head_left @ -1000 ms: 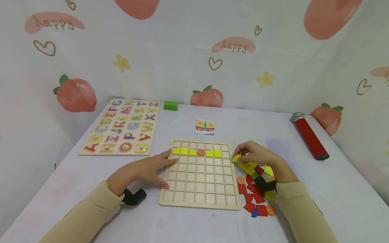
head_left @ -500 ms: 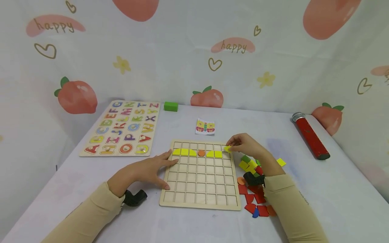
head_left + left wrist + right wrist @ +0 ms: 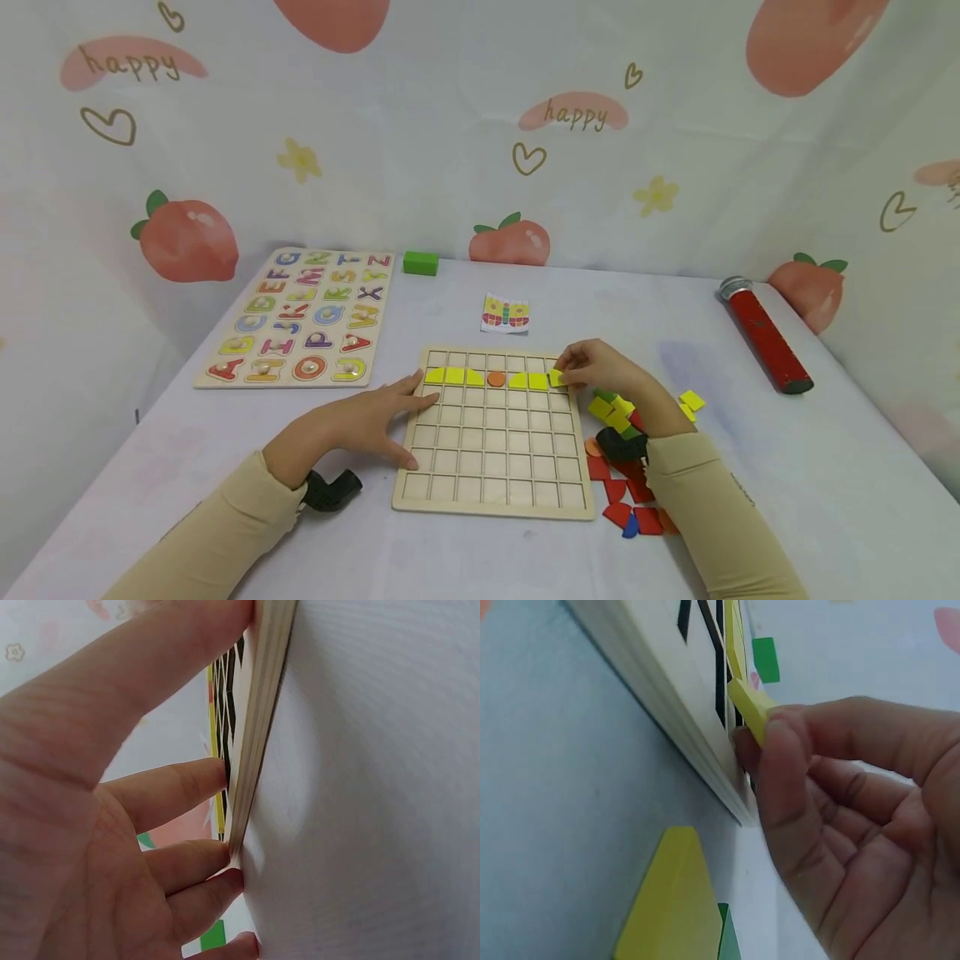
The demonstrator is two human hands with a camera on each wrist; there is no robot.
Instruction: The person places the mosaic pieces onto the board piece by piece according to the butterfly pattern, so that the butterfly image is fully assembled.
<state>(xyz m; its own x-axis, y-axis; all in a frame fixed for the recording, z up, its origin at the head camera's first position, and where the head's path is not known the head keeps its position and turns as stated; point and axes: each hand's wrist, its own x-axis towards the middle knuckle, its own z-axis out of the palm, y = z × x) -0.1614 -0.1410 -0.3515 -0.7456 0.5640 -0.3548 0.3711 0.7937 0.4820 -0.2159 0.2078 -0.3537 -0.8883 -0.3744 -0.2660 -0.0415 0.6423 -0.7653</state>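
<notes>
A wooden grid board [image 3: 497,462] lies flat on the table. Across its second row run yellow pieces [image 3: 454,376] on both sides of an orange disc [image 3: 497,379]. My right hand [image 3: 606,373] pinches a yellow quarter-circle tile [image 3: 751,709] between thumb and fingertips at the row's right end; in the right wrist view the tile is tilted over the grid. With fingers spread, my left hand [image 3: 356,421] rests on the board's left edge, thumb and fingertips touching it. Below my right wrist lie loose red tiles [image 3: 617,490] and yellow tiles [image 3: 619,412], partly hidden by the sleeve.
Behind the board lies a small card [image 3: 505,313] with a butterfly pattern. An alphabet puzzle board [image 3: 300,317] is at the back left, near a green block [image 3: 421,263]. A red microphone [image 3: 767,337] lies at the far right. Two yellow tiles [image 3: 692,402] lie right of my right forearm.
From beside the loose tiles, my right hand has carried the yellow quarter-circle tile up and left onto the right end of the second row. My left hand has stayed on the board.
</notes>
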